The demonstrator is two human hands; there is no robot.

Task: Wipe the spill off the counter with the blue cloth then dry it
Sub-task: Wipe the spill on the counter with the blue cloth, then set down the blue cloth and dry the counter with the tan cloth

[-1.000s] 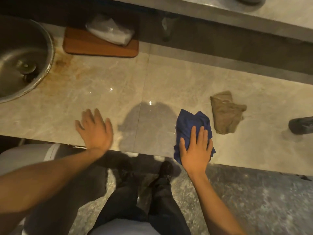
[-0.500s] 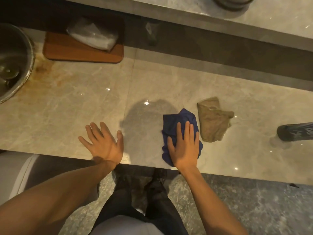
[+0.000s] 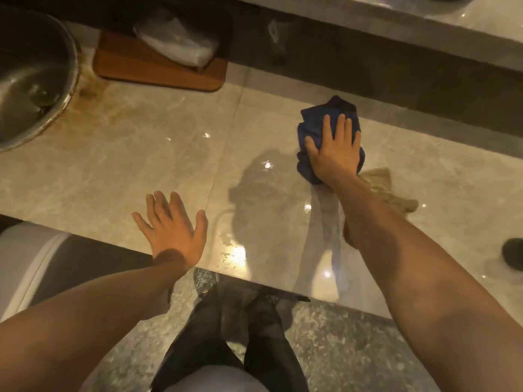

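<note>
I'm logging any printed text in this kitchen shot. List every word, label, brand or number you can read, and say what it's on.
None: no readable text anywhere in this view.
Clear plastic bag on the wooden board: blurred, no print can be made out.
Blue cloth under the right hand: no tag or label shows.
Tan cloth: plain.
Dark object at the right edge: cut off, no marking visible.

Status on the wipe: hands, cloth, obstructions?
Right hand flat on blue cloth, far side of counter. Left hand open, empty. Tan cloth under right forearm.
</note>
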